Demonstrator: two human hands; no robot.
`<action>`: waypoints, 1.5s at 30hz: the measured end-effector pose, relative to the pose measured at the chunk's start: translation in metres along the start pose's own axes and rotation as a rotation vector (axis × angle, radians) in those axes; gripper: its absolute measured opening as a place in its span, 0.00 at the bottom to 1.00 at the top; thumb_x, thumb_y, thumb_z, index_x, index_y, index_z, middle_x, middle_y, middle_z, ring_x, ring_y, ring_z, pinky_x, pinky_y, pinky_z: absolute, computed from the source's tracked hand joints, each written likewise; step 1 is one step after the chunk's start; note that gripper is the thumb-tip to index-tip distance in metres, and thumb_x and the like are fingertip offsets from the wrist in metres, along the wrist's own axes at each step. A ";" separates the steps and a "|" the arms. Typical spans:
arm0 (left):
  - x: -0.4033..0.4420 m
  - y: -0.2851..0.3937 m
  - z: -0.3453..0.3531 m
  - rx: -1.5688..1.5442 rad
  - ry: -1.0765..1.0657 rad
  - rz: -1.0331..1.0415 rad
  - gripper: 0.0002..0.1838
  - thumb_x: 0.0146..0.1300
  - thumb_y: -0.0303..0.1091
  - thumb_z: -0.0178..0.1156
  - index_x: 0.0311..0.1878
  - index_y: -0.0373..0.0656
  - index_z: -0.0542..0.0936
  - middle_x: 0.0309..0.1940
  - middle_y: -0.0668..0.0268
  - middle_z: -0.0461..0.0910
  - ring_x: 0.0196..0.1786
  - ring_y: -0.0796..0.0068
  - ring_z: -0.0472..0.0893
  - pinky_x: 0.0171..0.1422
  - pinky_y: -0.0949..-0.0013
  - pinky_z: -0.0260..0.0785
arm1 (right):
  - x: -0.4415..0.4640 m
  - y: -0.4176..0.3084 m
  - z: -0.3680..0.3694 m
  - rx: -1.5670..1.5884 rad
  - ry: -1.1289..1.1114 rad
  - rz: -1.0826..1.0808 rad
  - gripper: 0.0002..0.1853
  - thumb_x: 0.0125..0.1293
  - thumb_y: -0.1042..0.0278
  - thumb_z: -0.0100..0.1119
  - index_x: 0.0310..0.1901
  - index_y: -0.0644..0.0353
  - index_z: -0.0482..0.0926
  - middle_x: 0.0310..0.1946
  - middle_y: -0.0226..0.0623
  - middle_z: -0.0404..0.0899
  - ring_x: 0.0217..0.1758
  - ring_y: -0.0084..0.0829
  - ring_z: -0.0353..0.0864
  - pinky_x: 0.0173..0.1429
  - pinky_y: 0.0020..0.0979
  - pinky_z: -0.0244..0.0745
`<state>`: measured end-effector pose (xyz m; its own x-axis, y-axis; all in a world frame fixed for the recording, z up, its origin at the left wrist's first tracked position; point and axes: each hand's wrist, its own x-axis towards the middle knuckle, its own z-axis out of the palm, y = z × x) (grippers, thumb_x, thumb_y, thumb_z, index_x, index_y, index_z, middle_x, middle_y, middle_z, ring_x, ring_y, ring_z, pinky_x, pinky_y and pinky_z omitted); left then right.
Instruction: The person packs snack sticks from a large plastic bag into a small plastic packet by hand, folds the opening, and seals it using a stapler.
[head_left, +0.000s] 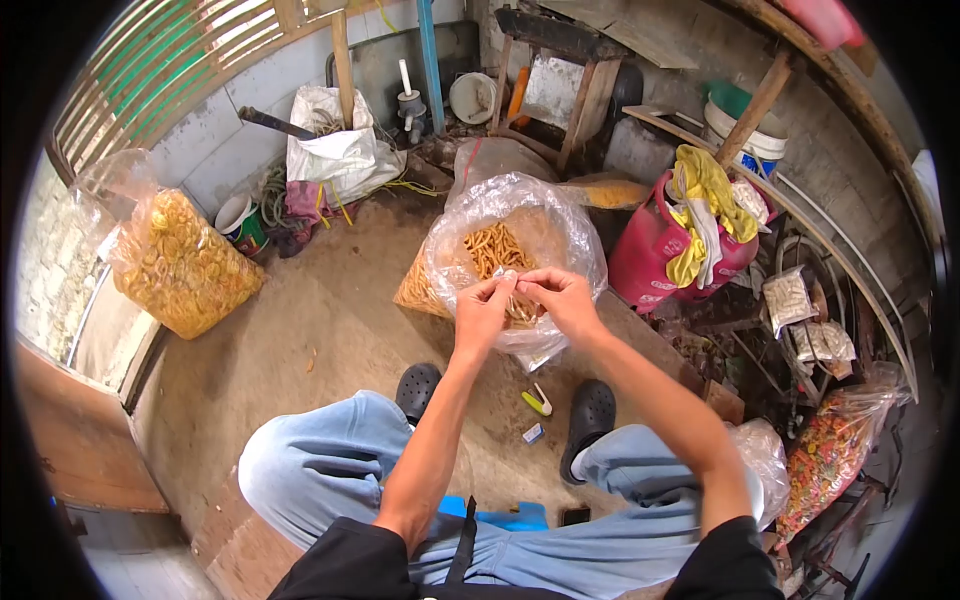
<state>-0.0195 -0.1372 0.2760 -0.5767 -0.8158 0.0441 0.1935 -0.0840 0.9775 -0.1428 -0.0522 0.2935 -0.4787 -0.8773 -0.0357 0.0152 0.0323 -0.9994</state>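
Note:
Both hands meet over the near rim of a large clear plastic bag (570,230) that holds brown stick-shaped snacks (495,248). My left hand (486,308) and my right hand (562,302) have their fingers pinched close together on a small whitish bit of plastic (507,273). Whether this bit belongs to a small bag or to something else is too small to tell. A small clear packet seems to hang just below the fingers, partly hidden by them.
A bag of yellow chips (185,262) stands at the left. A pink container with cloths (655,245) is at the right, near a colourful snack bag (832,455). On the floor between the shoes lie a green-handled tool (537,401) and a small blue box (533,433).

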 end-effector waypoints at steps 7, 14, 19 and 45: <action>-0.002 0.012 -0.007 -0.144 -0.093 -0.080 0.13 0.68 0.34 0.60 0.44 0.32 0.85 0.32 0.71 0.83 0.31 0.88 0.76 0.35 0.80 0.68 | -0.014 0.005 0.019 0.186 0.274 -0.021 0.10 0.62 0.71 0.67 0.43 0.65 0.85 0.36 0.32 0.85 0.36 0.18 0.81 0.42 0.20 0.75; 0.003 -0.008 -0.008 -0.096 -0.077 -0.047 0.12 0.67 0.31 0.60 0.47 0.32 0.84 0.36 0.69 0.84 0.34 0.87 0.77 0.37 0.80 0.70 | -0.017 0.003 0.012 0.199 0.269 -0.063 0.12 0.61 0.69 0.68 0.44 0.67 0.84 0.37 0.34 0.86 0.38 0.19 0.82 0.44 0.21 0.75; 0.002 -0.008 -0.003 -0.034 -0.020 0.072 0.10 0.66 0.28 0.61 0.45 0.32 0.83 0.38 0.66 0.84 0.39 0.83 0.81 0.44 0.79 0.73 | -0.022 -0.008 0.014 0.102 0.216 0.042 0.13 0.61 0.67 0.68 0.44 0.67 0.84 0.36 0.33 0.85 0.38 0.19 0.81 0.43 0.21 0.75; -0.011 0.027 0.004 -0.090 0.111 -0.055 0.08 0.64 0.33 0.64 0.31 0.40 0.80 0.22 0.76 0.76 0.23 0.93 0.67 0.25 0.82 0.56 | -0.031 0.005 0.030 -0.441 0.358 -0.649 0.14 0.58 0.82 0.63 0.46 0.60 0.85 0.38 0.33 0.80 0.30 0.20 0.77 0.33 0.22 0.73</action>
<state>-0.0110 -0.1282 0.3026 -0.4979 -0.8665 -0.0367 0.2371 -0.1767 0.9553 -0.1011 -0.0391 0.2891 -0.5238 -0.5851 0.6192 -0.6639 -0.1750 -0.7270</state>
